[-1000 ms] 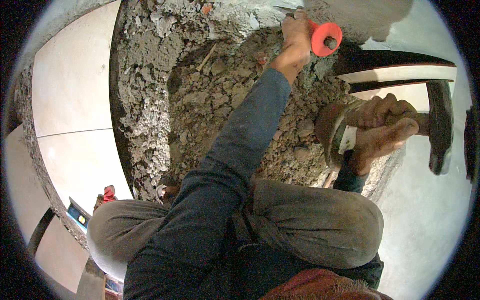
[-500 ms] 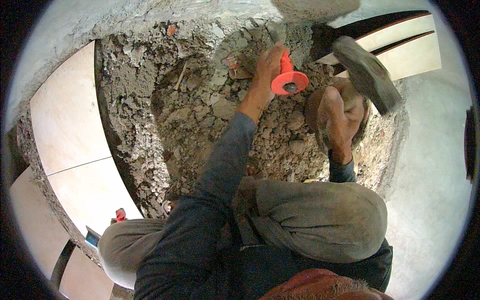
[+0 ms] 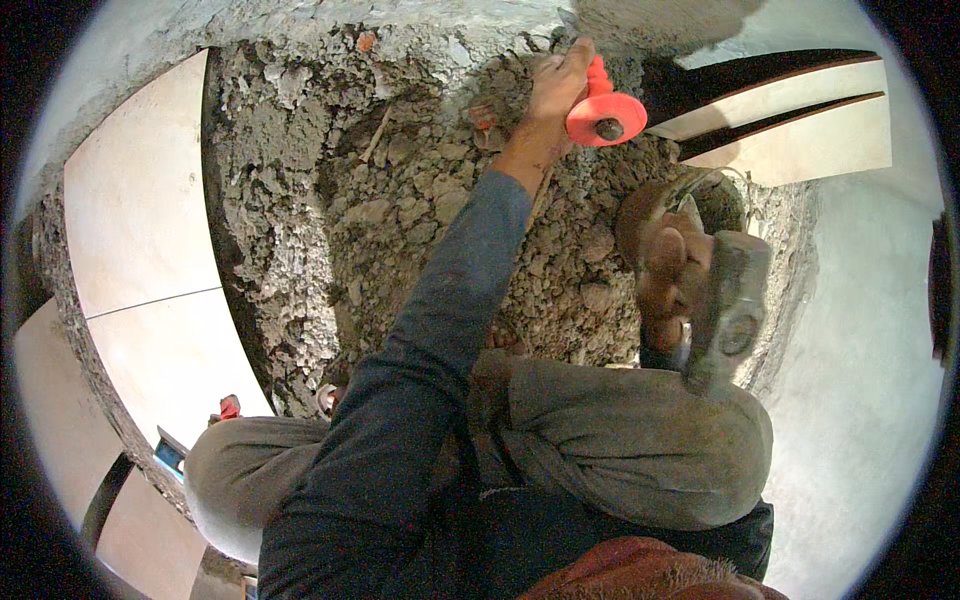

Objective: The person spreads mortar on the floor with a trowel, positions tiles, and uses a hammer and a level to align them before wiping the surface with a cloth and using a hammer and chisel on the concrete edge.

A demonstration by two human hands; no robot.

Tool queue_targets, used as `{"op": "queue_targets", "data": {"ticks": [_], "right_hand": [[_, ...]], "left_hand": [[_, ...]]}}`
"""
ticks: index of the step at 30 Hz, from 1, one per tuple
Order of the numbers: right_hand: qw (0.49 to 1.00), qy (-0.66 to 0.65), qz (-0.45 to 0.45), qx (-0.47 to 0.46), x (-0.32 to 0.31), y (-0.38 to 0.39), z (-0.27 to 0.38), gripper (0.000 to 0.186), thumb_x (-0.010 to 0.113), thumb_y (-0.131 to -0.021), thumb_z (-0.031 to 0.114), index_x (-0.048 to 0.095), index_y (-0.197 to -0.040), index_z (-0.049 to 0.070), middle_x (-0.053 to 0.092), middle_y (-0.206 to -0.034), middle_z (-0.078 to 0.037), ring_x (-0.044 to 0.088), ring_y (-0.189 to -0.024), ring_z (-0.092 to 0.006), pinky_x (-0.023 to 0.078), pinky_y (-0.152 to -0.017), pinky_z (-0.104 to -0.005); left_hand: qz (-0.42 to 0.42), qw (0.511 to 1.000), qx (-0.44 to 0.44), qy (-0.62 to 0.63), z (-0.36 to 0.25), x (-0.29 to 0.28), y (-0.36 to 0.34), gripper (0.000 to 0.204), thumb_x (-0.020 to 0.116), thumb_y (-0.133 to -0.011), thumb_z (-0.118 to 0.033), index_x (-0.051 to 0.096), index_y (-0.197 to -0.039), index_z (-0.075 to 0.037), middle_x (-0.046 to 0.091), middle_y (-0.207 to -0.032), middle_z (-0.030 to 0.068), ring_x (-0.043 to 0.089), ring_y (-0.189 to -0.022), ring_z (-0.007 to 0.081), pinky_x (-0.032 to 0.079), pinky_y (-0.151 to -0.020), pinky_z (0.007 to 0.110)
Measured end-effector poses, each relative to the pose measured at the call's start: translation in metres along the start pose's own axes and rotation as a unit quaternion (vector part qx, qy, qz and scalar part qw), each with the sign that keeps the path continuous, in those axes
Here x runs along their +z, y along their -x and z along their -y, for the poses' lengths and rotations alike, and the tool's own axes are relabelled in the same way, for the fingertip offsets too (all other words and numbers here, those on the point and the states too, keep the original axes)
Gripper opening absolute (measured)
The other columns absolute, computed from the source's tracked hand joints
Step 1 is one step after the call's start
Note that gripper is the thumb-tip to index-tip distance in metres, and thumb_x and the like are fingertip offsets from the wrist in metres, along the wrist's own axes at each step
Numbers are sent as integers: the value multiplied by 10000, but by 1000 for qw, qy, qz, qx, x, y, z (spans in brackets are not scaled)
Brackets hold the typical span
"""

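Note:
My left hand (image 3: pixel 558 88) is closed around the red grip of a chisel (image 3: pixel 606 120) with a round red hand guard. It holds the chisel against the broken ground near the foot of the wall; the tip is hidden behind hand and guard. Over the right side, close to my right knee, my right hand (image 3: pixel 668 268) is closed on a hammer, its handle mostly hidden. The heavy grey hammer head (image 3: pixel 738 305) is slightly blurred and apart from the chisel. Rough rubble (image 3: pixel 440 185) lies between and around both hands.
Cream tiles (image 3: pixel 150 190) line the left side. More tiles (image 3: pixel 810 130) lean stacked at the far right. A round dark container (image 3: pixel 722 195) with a wire handle stands behind my right hand. A small red object (image 3: pixel 230 407) lies by my left knee. The wall (image 3: pixel 350 18) bounds the far side.
The hammer has swung back from above the container toward my right knee, with its head turned. My left hand and the chisel have shifted farther off, toward the wall.

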State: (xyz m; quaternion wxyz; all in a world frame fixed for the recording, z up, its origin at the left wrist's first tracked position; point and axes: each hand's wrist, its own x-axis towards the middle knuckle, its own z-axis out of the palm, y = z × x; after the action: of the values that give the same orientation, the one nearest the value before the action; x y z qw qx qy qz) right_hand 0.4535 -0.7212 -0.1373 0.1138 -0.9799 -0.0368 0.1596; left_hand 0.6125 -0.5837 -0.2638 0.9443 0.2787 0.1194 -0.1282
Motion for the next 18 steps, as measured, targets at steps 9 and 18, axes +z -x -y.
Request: {"op": "queue_targets", "data": {"ticks": [9,18], "right_hand": [[802,-554,-182,128,66,-6,-5,339,554,-990,256,638,-1192,-3,668,-1140,-84,620,-1052,-225,452,-947,-286],[909,-343,-234,34,56,-38,16,201,639,-924,194,649,-1026,21,642,-933,-71,573,-815,-166,465,-753,-297]], "left_hand": [[9,998,51,-28,5,-7,-11,373,635,-925,-441,614,-840,-78,581,-731,14,566,-629,148,491,-584,328],[36,991,129,-6,14,18,-15,276,638,-912,-347,604,-852,-80,613,-765,15,590,-695,124,507,-608,314]]}}
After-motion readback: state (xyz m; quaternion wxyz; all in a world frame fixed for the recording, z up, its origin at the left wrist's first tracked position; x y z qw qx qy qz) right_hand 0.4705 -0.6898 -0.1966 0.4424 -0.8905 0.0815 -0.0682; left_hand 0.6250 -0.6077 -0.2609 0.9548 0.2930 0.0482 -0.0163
